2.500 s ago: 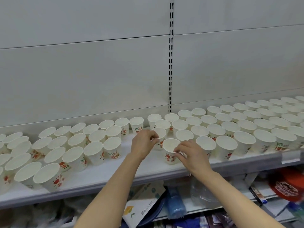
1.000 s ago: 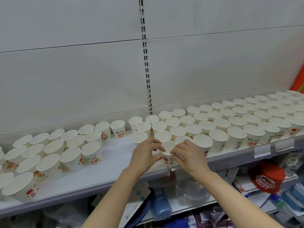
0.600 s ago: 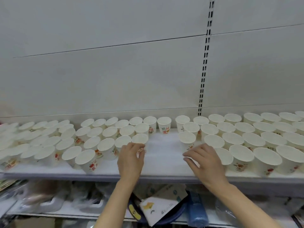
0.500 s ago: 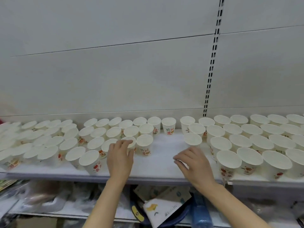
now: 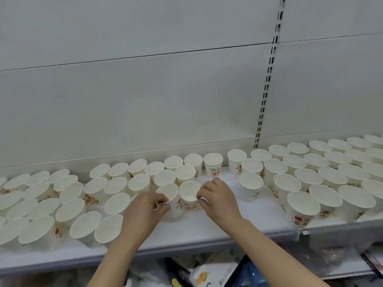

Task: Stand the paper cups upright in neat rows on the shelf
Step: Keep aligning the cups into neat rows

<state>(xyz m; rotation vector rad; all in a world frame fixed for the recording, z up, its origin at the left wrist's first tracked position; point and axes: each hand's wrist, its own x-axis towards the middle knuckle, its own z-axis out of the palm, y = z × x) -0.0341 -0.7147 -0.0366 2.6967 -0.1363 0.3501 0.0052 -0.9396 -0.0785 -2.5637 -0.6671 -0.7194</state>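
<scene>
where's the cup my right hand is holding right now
In the head view it stands mid-shelf, the cup pinched by your right hand, beside the left hand's cup.

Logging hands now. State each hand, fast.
Left hand: pinching the rim of a paper cup.
Right hand: fingers gripping the neighbouring cup.

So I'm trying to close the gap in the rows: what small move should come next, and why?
Probably let go of both cups and fetch another. The left hand pinches the rim of one cup, the right hand holds its neighbour; both stand upright side by side, with bare shelf to their right.
</scene>
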